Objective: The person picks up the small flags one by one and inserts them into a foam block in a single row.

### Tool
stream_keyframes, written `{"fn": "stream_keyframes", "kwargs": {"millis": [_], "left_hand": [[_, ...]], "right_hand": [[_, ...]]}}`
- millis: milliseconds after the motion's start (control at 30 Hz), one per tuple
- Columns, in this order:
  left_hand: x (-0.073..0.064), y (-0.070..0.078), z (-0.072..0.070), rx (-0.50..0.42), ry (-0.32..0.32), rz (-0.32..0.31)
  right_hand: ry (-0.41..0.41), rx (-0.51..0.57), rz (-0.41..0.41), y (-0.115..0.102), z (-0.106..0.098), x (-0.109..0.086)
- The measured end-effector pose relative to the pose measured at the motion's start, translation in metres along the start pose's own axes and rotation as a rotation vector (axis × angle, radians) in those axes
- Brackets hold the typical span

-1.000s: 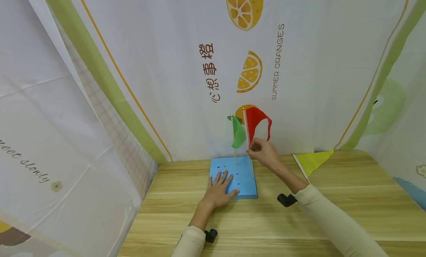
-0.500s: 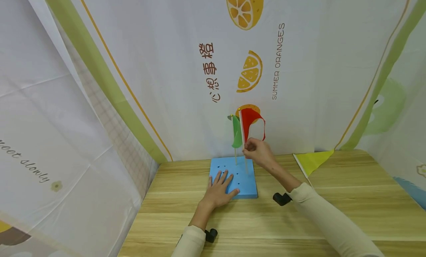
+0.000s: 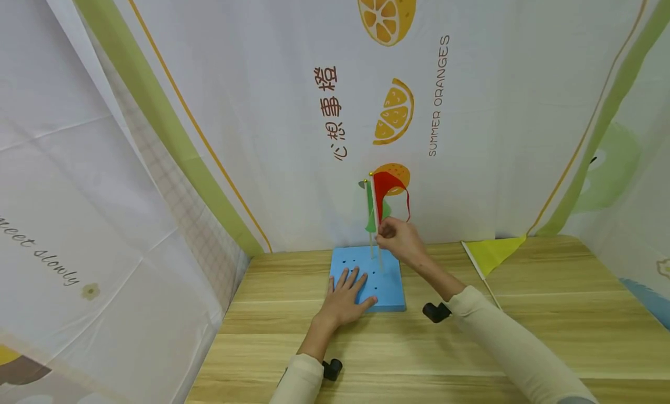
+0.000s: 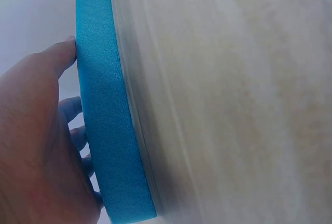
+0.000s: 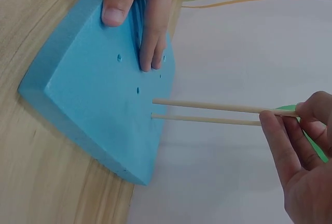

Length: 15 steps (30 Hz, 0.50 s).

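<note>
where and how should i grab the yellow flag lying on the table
Pinch the yellow flag by its bare stick, just below the cloth, probably coming down from above on the near side. That stretch is thin, uncovered and slants nearward, while the cloth spreads off to the right. The right hand holds the red flag, so would likely need freeing first.

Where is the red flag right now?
In the head view, the red flag is just right of centre, pinched in the right hand over the blue block, partly covering the green flag.
</note>
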<state>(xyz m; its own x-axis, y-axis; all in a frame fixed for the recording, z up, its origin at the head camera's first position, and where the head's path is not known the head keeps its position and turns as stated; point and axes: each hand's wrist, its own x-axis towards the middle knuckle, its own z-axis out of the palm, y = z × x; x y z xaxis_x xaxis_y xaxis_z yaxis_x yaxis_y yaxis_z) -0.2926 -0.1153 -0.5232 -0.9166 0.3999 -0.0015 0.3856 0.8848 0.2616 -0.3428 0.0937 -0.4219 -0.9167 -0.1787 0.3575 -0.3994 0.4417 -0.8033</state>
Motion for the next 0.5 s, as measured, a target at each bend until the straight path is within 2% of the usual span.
{"fn": "stream_keyframes", "kwargs": {"millis": [267, 500], "left_hand": [[-0.001, 0.000, -0.001, 0.002, 0.001, -0.001], [0.000, -0.001, 0.000, 0.013, 0.016, 0.017]], "right_hand": [[0.006, 0.006, -0.030, 0.002, 0.006, 0.001], [0.015, 0.009, -0.005, 0.005, 0.013, 0.004]]}}
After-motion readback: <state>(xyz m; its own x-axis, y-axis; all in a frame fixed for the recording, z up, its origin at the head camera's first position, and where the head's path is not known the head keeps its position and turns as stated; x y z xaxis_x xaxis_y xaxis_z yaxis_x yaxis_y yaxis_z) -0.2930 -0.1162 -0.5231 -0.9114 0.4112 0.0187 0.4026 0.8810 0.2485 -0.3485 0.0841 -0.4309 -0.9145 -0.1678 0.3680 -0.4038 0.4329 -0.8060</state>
